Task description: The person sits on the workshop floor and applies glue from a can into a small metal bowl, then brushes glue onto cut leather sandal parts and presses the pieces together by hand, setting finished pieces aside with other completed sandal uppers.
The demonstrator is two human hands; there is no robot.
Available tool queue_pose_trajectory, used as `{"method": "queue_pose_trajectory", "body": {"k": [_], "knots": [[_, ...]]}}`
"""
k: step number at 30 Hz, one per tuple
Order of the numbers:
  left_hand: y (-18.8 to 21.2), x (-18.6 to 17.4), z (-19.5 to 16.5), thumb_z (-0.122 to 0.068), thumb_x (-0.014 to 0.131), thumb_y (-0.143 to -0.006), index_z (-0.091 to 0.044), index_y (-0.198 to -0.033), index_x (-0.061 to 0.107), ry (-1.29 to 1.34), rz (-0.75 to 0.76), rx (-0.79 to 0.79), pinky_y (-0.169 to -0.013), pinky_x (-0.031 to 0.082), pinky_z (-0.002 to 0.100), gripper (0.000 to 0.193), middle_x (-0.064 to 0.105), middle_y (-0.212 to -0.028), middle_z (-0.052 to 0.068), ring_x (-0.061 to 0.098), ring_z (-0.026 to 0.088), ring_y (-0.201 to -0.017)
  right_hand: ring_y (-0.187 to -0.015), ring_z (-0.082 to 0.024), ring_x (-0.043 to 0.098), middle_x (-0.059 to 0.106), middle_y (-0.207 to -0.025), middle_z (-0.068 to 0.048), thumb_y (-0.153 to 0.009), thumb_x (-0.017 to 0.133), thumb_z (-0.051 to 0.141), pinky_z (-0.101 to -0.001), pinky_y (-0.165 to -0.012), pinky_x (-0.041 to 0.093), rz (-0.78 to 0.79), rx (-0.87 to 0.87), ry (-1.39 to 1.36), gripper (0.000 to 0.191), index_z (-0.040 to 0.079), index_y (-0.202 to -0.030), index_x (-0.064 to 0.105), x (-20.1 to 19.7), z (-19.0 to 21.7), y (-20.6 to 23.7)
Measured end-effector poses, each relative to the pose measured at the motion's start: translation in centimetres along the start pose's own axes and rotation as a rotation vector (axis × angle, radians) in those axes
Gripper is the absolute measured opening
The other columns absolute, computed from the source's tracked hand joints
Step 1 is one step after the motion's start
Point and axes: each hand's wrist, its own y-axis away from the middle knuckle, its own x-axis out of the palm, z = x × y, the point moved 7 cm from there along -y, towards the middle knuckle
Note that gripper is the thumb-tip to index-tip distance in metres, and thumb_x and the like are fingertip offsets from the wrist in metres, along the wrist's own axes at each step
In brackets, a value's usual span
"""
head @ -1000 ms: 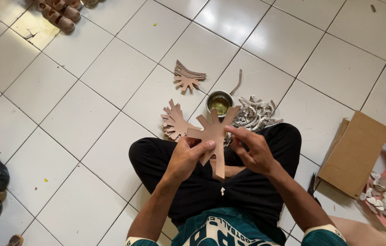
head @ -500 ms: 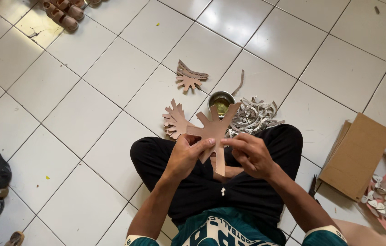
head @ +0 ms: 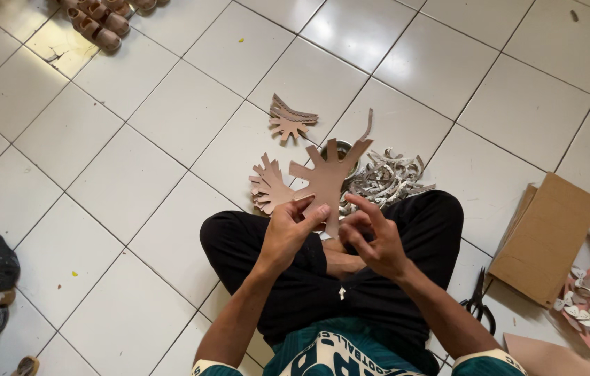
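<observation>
Tan leather cutout (head: 328, 179), pinched in the left hand (head: 289, 233) over the lap, half hides a tin (head: 339, 150), contents unseen; right hand (head: 371, 237) loose-fingered, touching nothing visible.

Head camera looking steeply down

It is facing the white tiled floor (head: 121, 181) from above, sitting close over the person's crossed legs (head: 309, 278); no second view is sharing the scene.

My left hand (head: 288, 233) pinches a flat tan leather cutout (head: 328, 182) with finger-like tabs, standing upright above my fingertips, stem pointing down. My right hand (head: 371, 240) hovers just beside its stem, fingers loose.
</observation>
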Motion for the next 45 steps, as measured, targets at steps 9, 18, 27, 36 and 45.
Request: {"method": "queue_pose_trajectory", "body": {"k": [9, 18, 27, 36, 45], "knots": [[0.8, -0.6, 1.1, -0.024, 0.076, -0.092, 0.006, -0.121, 0.07, 0.009, -0.025, -0.089, -0.074, 0.059, 0.024, 0.042, 0.076, -0.097, 0.007, 0.07, 0.008, -0.083, -0.077, -0.011, 0.066, 0.067, -0.088, -0.004, -0.097, 0.063, 0.006, -0.0295, -0.074, 0.059, 0.138, -0.124, 0.142, 0.058, 0.008, -0.153, 0.048, -0.9, 0.5, -0.6], [1.1, -0.3, 0.6, -0.024, 0.076, -0.093, 0.007, -0.121, 0.07, 0.052, 0.0, -0.087, -0.074, 0.057, 0.022, 0.042, 0.076, -0.096, 0.005, 0.068, 0.007, -0.082, -0.066, -0.012, 0.06, 0.06, -0.081, -0.002, -0.097, 0.062, 0.003, -0.0294, -0.061, 0.052, 0.113, -0.215, 0.2, 0.046, 0.011, -0.142, 0.058, -1.3, 1.6, -0.7], [1.0, -0.3, 0.3, -0.022, 0.076, -0.093, 0.007, -0.117, 0.07, 0.058, -0.002, -0.08, -0.074, 0.058, 0.023, 0.039, 0.075, -0.095, 0.006, 0.068, 0.007, -0.081, -0.063, -0.016, 0.059, 0.065, -0.085, -0.007, -0.094, 0.062, 0.003, -0.0326, -0.054, 0.05, 0.069, -0.406, 0.411, 0.043, 0.012, -0.136, 0.062, -1.2, 3.8, -1.1], [1.1, -0.3, 0.0, -0.023, 0.076, -0.093, 0.006, -0.117, 0.071, 0.073, 0.022, -0.053, -0.075, 0.058, 0.023, 0.038, 0.075, -0.097, 0.006, 0.068, 0.007, -0.083, -0.071, -0.016, 0.064, 0.069, -0.093, -0.006, -0.094, 0.063, 0.005, -0.033, -0.059, 0.053, 0.052, -0.551, 0.497, 0.039, 0.014, -0.132, 0.064, -1.0, 5.5, -1.3], [0.9, -0.4, -1.1, -0.017, 0.073, -0.095, 0.007, -0.119, 0.069, 0.13, -0.008, -0.039, -0.074, 0.061, 0.025, 0.034, 0.076, -0.099, 0.009, 0.071, 0.011, -0.082, -0.074, -0.018, 0.064, 0.065, -0.094, -0.005, -0.097, 0.063, 0.011, -0.0345, -0.064, 0.054, 0.071, -0.64, 0.534, 0.037, 0.019, -0.132, 0.064, -0.7, 6.0, -0.3]]}}
